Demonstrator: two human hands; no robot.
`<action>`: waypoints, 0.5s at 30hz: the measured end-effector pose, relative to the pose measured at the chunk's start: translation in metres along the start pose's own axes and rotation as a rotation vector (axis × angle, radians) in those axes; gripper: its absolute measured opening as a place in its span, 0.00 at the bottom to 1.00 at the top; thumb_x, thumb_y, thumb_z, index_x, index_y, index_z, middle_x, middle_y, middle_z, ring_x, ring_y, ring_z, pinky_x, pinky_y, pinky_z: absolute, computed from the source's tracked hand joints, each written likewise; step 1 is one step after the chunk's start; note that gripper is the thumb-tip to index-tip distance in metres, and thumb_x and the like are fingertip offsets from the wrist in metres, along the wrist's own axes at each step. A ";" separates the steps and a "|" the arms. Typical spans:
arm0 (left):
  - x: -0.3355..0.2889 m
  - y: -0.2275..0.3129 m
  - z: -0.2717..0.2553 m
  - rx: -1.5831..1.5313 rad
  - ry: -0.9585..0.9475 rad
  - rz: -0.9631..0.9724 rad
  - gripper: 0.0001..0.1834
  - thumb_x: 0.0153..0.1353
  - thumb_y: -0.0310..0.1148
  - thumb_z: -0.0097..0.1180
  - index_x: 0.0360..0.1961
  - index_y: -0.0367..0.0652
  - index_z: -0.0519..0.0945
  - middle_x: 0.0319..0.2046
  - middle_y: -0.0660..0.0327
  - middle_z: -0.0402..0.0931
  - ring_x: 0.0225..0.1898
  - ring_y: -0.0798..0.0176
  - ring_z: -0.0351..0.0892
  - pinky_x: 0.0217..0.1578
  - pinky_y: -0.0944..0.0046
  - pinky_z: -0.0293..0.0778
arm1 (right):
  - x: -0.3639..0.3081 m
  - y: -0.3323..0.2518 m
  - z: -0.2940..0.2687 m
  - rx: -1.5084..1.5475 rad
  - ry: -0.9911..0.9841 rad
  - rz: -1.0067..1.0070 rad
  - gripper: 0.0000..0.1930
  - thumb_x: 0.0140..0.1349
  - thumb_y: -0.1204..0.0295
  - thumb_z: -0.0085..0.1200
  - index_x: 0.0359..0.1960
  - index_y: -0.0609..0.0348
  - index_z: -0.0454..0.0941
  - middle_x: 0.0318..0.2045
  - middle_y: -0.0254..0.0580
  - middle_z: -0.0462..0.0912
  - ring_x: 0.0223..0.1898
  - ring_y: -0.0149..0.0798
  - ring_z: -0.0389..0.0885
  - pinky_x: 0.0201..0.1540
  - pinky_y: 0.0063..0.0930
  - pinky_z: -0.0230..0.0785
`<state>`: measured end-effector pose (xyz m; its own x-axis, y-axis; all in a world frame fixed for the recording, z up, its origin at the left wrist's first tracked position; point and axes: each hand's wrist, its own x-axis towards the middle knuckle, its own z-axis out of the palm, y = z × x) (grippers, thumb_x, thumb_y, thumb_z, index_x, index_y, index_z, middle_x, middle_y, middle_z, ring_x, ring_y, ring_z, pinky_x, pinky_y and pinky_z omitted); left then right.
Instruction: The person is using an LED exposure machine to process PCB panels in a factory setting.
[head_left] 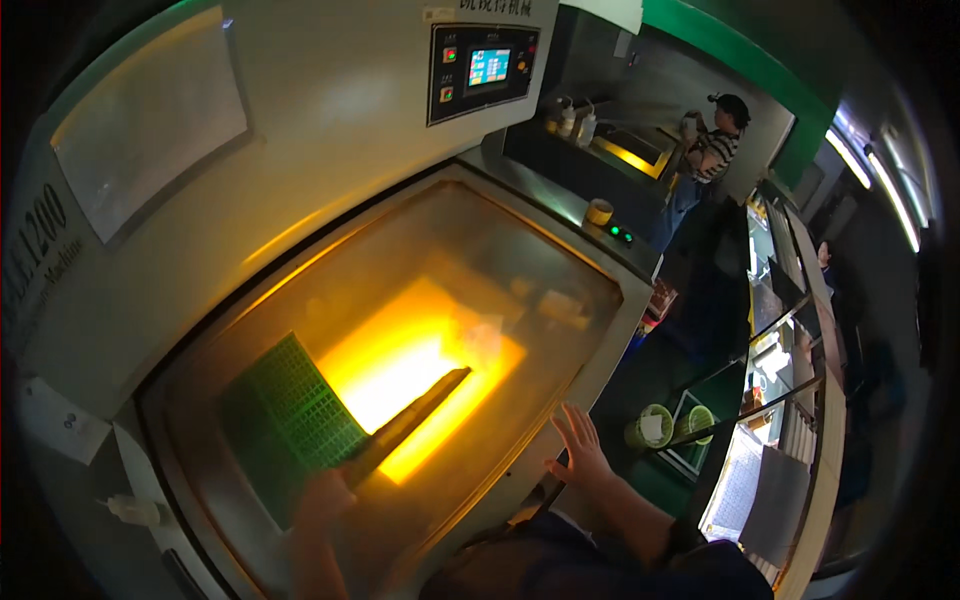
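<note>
My left hand is closed around the near end of a long dark flat bar, whose exact kind I cannot make out. The bar reaches up and to the right over a bright yellow-lit panel in the machine's framed work surface. Left of the glow, a green gridded sheet lies on that surface, close to my left hand. My right hand has its fingers spread and holds nothing. It is near the right edge of the machine.
A control panel with a lit screen is on the machine's upper housing. A yellow tape roll sits by green-lit buttons. Another person stands at a similar machine. Lit shelving and green baskets are at right.
</note>
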<state>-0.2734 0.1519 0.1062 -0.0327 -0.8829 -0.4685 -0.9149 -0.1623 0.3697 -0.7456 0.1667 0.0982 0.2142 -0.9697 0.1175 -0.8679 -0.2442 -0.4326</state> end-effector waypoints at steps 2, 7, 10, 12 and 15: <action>-0.040 0.019 0.031 0.021 -0.068 -0.006 0.33 0.46 0.32 0.55 0.59 0.54 0.74 0.40 0.47 0.82 0.44 0.45 0.82 0.46 0.49 0.77 | 0.020 -0.013 -0.013 -0.088 -0.040 -0.214 0.39 0.56 0.55 0.62 0.67 0.51 0.58 0.71 0.54 0.49 0.73 0.54 0.46 0.72 0.55 0.41; -0.075 0.061 0.070 0.107 -0.192 0.049 0.34 0.52 0.38 0.56 0.65 0.60 0.69 0.50 0.54 0.79 0.49 0.51 0.81 0.51 0.52 0.76 | 0.067 -0.020 0.015 -0.116 -0.510 -0.706 0.30 0.58 0.62 0.60 0.63 0.49 0.67 0.60 0.45 0.72 0.64 0.51 0.67 0.69 0.52 0.52; -0.084 0.079 0.076 0.105 -0.132 -0.011 0.35 0.54 0.41 0.58 0.66 0.61 0.67 0.58 0.58 0.74 0.55 0.52 0.77 0.55 0.53 0.73 | 0.095 -0.044 0.042 -0.309 -0.785 -0.655 0.27 0.57 0.68 0.55 0.62 0.45 0.70 0.56 0.38 0.78 0.58 0.44 0.75 0.62 0.45 0.64; -0.088 0.073 0.085 0.084 -0.117 -0.111 0.36 0.54 0.42 0.60 0.66 0.61 0.67 0.61 0.61 0.72 0.58 0.51 0.74 0.57 0.53 0.71 | 0.107 -0.045 0.054 -0.435 -0.913 -0.659 0.30 0.53 0.69 0.58 0.62 0.45 0.71 0.58 0.37 0.76 0.60 0.41 0.74 0.60 0.39 0.67; -0.096 0.079 0.122 0.027 0.175 -0.149 0.36 0.53 0.36 0.62 0.65 0.58 0.68 0.64 0.64 0.69 0.62 0.44 0.69 0.56 0.48 0.71 | 0.108 -0.021 0.076 -0.056 -0.466 -0.949 0.24 0.62 0.67 0.50 0.63 0.39 0.70 0.56 0.38 0.78 0.57 0.43 0.77 0.62 0.49 0.64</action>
<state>-0.3918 0.2777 0.0820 0.1717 -0.9135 -0.3688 -0.9149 -0.2867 0.2842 -0.6699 0.0668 0.0520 0.9561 -0.2919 0.0258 -0.2711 -0.9146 -0.3001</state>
